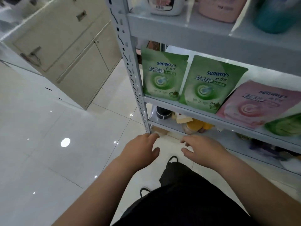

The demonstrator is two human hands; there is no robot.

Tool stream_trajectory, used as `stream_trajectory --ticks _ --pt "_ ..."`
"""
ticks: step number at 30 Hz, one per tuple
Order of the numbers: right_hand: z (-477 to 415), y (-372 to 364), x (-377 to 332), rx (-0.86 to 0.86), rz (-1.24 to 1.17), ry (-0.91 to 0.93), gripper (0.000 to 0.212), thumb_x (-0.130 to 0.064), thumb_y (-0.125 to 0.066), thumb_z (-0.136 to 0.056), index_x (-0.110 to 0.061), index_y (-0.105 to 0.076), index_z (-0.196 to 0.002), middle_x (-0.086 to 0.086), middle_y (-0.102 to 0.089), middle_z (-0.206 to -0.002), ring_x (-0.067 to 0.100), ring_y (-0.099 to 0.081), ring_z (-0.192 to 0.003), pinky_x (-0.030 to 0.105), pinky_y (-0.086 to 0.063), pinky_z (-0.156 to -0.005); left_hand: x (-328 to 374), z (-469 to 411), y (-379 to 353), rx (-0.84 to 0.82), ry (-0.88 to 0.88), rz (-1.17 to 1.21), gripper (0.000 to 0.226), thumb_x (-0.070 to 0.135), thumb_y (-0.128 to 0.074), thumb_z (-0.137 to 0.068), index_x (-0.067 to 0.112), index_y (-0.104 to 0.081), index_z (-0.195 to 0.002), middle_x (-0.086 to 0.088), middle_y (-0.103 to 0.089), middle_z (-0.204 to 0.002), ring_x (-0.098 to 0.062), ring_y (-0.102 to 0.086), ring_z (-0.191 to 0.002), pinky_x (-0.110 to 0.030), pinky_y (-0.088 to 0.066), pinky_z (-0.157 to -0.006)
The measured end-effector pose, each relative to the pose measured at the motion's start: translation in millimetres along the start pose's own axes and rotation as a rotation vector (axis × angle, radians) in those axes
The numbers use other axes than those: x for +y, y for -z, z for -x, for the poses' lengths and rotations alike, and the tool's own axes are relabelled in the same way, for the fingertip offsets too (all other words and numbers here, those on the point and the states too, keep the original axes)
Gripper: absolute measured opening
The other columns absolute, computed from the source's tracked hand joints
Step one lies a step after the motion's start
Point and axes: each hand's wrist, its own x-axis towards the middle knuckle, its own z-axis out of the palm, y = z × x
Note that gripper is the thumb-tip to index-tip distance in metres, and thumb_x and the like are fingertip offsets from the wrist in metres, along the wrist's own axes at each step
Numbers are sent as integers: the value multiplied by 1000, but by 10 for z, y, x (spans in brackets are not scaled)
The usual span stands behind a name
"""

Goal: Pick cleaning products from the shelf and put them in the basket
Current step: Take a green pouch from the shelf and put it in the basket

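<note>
The picking step is judged barely begun: nothing is held, no basket is seen, and the products, a green pouch (162, 77), a second green pouch (210, 84) and a pink pouch (257, 103), are stood on the middle level of the shelf (179, 104). Both arms are stretched forward and low, with the left hand (141, 149) and the right hand (202, 149) held palm-down, side by side, fingers loosely spread and empty. A reach upward to a pouch seems to be called for next.
</note>
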Motion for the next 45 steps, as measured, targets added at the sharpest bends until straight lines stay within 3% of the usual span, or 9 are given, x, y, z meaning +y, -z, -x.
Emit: stream_trajectory --ticks 8,12,16,27,31,33,36,41,45 --pt "-737 412 149 183 -151 -123 43 -42 -50 -100 -28 -50 -141 -2 -61 -131 21 -59 -113 31 -43 -80 -157 -1001 236 -59 -67 -107 57 38 -53 -99 24 -38 -153 -4 -52 -145 -28 -52 -128 -38 -50 -96" --pt "-1155 619 150 264 -475 -201 59 -38 -56 -98 -27 -36 -153 -7 -64 -113 16 -63 -99 33 -50 -80 -244 -1399 290 -108 -73 -232 65 34 -52 -99 21 -28 -158 -9 -40 -154 -33 -40 -137 -41 -44 -106" --pt "-1459 638 150 322 -646 -197 64 -32 -58 -97 -25 -31 -154 -14 -59 -80 6 -58 -70 26 -39 -58 -337 -1679 262 -141 -57 -323 75 33 -49 -100 23 -11 -164 -12 -17 -167 -36 -14 -153 -46 -30 -120" --pt "-1630 473 -107 591 -709 -340 25 -38 -71 -95 -17 -71 -107 4 -59 -104 22 -59 -93 30 -44 -75 -710 -1887 281 -291 -177 -384 83 38 -52 -98 26 -4 -164 -7 6 -171 -34 6 -157 -51 -31 -120" --pt "-1528 398 -331 679 -796 -348 6 -26 -73 -95 -25 -71 -100 -10 -62 -98 7 -59 -88 17 -39 -71 -861 -1810 349 -288 -233 -239 79 36 -56 -97 23 -14 -163 -11 -11 -169 -35 -6 -155 -50 -29 -121" --pt "-1446 324 -461 676 -917 -358 18 -26 -71 -96 -37 -62 -85 -19 -67 -83 -6 -61 -76 6 -39 -61 -956 -1736 366 -250 -227 -101 76 36 -58 -97 23 -20 -162 -14 -24 -164 -35 -21 -151 -42 -27 -120" --pt "-1293 190 -651 742 -1082 -424 29 -31 -69 -97 -30 -50 -75 -10 -58 -67 1 -48 -57 16 -35 -53 -1144 -1596 392 -208 -155 187 72 36 -63 -96 24 -28 -158 -9 -39 -155 -27 -44 -140 -31 -38 -106" --pt "-909 14 -987 891 -1477 -455 26 -37 -67 -87 -26 -50 -71 14 -57 -83 22 -54 -79 39 -43 -73 -1226 -1361 434 -120 -39 731 49 38 -69 -95 38 -40 -135 4 -52 -131 -1 -60 -104 -20 -49 -74" --pt "-645 -203 -1240 918 -1643 -501 34 -15 -66 -99 -26 -53 -70 17 -61 -88 28 -60 -85 49 -49 -82 -1142 -1218 433 -244 66 929 58 49 -60 -96 29 -39 -146 4 -49 -133 -11 -59 -109 -51 -58 -92"
